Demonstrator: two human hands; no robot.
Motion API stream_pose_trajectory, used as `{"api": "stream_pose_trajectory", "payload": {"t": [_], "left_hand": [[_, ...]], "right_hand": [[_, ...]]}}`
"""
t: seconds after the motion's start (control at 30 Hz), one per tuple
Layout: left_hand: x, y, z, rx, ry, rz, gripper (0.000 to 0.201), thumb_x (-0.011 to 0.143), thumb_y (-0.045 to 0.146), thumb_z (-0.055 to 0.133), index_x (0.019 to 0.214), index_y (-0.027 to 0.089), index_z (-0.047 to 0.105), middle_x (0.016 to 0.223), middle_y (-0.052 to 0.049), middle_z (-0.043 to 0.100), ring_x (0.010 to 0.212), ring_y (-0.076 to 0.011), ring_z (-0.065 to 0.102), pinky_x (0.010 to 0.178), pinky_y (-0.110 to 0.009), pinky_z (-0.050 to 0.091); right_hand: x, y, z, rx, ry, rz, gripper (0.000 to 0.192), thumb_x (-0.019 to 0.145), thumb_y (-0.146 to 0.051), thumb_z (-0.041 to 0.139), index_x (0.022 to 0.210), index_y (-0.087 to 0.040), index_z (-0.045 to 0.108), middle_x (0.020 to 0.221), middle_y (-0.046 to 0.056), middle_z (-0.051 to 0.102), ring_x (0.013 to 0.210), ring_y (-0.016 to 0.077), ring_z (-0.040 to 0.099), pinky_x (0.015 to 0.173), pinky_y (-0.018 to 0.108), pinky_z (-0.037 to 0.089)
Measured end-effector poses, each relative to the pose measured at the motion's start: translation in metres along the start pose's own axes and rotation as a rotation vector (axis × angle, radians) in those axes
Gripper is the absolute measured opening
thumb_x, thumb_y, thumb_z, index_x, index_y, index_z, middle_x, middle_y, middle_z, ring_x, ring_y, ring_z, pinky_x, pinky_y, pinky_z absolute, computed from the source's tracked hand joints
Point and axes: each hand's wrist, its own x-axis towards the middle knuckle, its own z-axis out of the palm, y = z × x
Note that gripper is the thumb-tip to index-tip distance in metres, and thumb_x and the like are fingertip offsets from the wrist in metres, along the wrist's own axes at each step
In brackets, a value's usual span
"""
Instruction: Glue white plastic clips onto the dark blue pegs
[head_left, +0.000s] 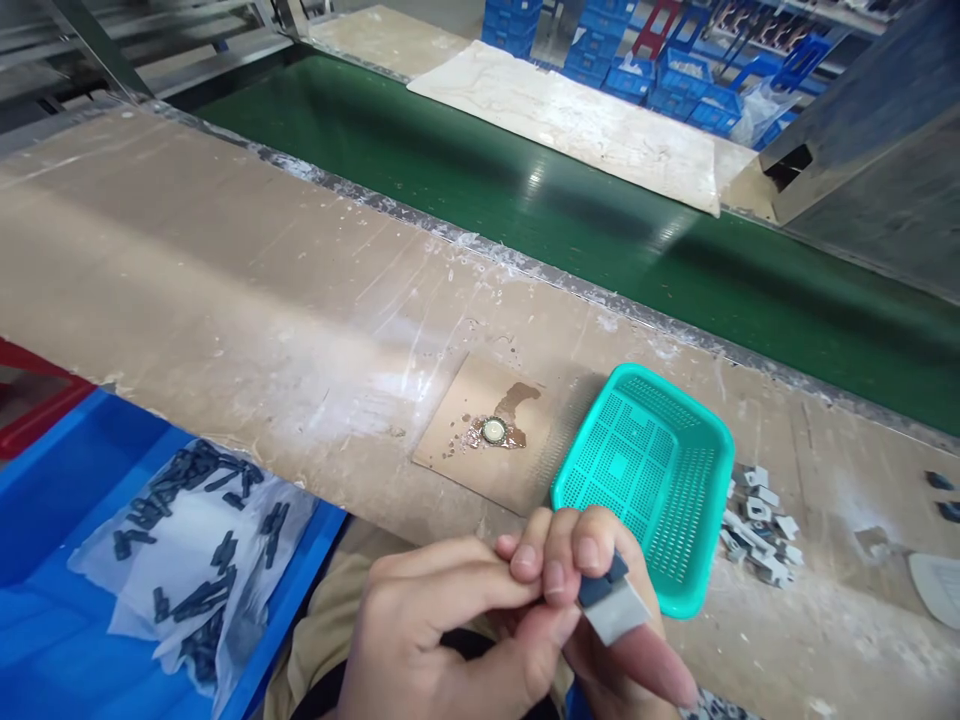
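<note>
Small grey part [616,607] with a dark block on its upper end is held just off the near edge of the surface [225,300], below the turquoise basket. Left hand [442,630] is closed on it: fingertips [551,570] press the dark end from above, thumb beneath. Right hand [637,650] lies under and behind the part, mostly hidden by the left hand and cut off by the bottom of the frame; its fingers support the part, exact grip cannot be made out. Whether the dark block and the grey piece are one item or two pressed together cannot be told.

Turquoise basket [652,480], perforated, sits at the near edge of the surface, just beyond the hands; it reads as empty. Just beside it, to its right, a loose heap of small grey-white pieces [761,525]. Left of the basket, a brown card square [487,430] carrying a small round cap [493,430] in a wet-looking stain.

Below the near edge, at left, a blue bin [45,620] holds a clear bag [202,560] with many small dark parts; bin cut off by the frame. Green conveyor belt [525,200] runs along the far edge of the surface. Blue crates [660,60] stand beyond it, blurred.
</note>
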Motion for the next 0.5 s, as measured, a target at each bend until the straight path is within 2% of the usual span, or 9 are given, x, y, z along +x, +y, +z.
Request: {"api": "stream_pose_trajectory", "payload": {"t": [0.07, 0.13, 0.2, 0.27, 0.33, 0.4, 0.5], "left_hand": [[0.001, 0.000, 0.000, 0.024, 0.007, -0.003, 0.009, 0.068, 0.016, 0.072, 0.071, 0.024, 0.071, 0.066, 0.005, 0.070, 0.063, -0.0110, 0.067, 0.061, -0.012, 0.056], [0.002, 0.001, -0.001, 0.059, -0.019, 0.000, 0.007, 0.069, 0.015, 0.071, 0.071, 0.023, 0.071, 0.065, 0.004, 0.070, 0.057, -0.0110, 0.066, 0.067, -0.018, 0.059], [0.002, 0.001, -0.003, 0.063, -0.040, 0.009, 0.010, 0.069, 0.012, 0.069, 0.074, 0.020, 0.070, 0.066, 0.003, 0.070, 0.054, -0.0097, 0.064, 0.066, -0.019, 0.059], [0.000, 0.001, -0.004, 0.043, -0.033, 0.018, 0.013, 0.069, 0.008, 0.068, 0.077, 0.018, 0.069, 0.067, 0.002, 0.070, 0.054, -0.0080, 0.063, 0.059, -0.015, 0.056], [-0.002, 0.000, -0.004, 0.027, -0.018, 0.012, 0.012, 0.069, 0.007, 0.068, 0.077, 0.017, 0.069, 0.065, 0.002, 0.069, 0.054, -0.0067, 0.062, 0.054, -0.012, 0.053], [-0.005, -0.001, -0.001, 0.015, -0.020, -0.004, 0.012, 0.069, 0.007, 0.067, 0.076, 0.017, 0.069, 0.065, 0.002, 0.069, 0.053, -0.0068, 0.062, 0.054, -0.012, 0.053], [-0.009, -0.001, 0.004, -0.073, 0.057, -0.086, 0.011, 0.068, 0.009, 0.068, 0.069, 0.020, 0.067, 0.060, 0.004, 0.068, 0.049, -0.0068, 0.060, 0.052, -0.013, 0.051]], "right_hand": [[0.001, -0.003, 0.001, 0.041, 0.000, 0.016, 0.062, 0.047, -0.084, 0.062, 0.074, -0.028, 0.060, 0.058, 0.001, 0.064, 0.063, 0.0225, 0.065, 0.074, 0.042, 0.058], [0.002, -0.008, 0.002, 0.126, -0.033, 0.044, 0.059, 0.051, -0.077, 0.067, 0.084, -0.027, 0.066, 0.068, 0.002, 0.070, 0.072, 0.0239, 0.068, 0.079, 0.043, 0.057], [0.003, -0.015, 0.003, 0.207, -0.093, 0.074, 0.050, 0.067, -0.064, 0.069, 0.102, -0.029, 0.067, 0.085, 0.004, 0.073, 0.081, 0.0233, 0.069, 0.080, 0.041, 0.057], [0.003, -0.023, 0.004, 0.225, -0.125, 0.102, 0.038, 0.080, -0.045, 0.067, 0.115, -0.031, 0.063, 0.101, 0.004, 0.072, 0.085, 0.0214, 0.069, 0.076, 0.035, 0.058], [0.002, -0.030, 0.006, 0.175, -0.085, 0.098, 0.035, 0.084, -0.034, 0.065, 0.118, -0.032, 0.062, 0.104, 0.004, 0.071, 0.087, 0.0204, 0.069, 0.073, 0.031, 0.059], [-0.001, -0.038, 0.010, 0.064, 0.003, 0.074, 0.033, 0.083, -0.033, 0.066, 0.116, -0.031, 0.063, 0.100, 0.004, 0.073, 0.087, 0.0208, 0.069, 0.074, 0.029, 0.060], [-0.008, -0.051, 0.016, -0.244, 0.120, -0.014, 0.030, 0.083, -0.031, 0.066, 0.114, -0.030, 0.066, 0.095, 0.004, 0.074, 0.079, 0.0208, 0.071, 0.067, 0.025, 0.061]]}}
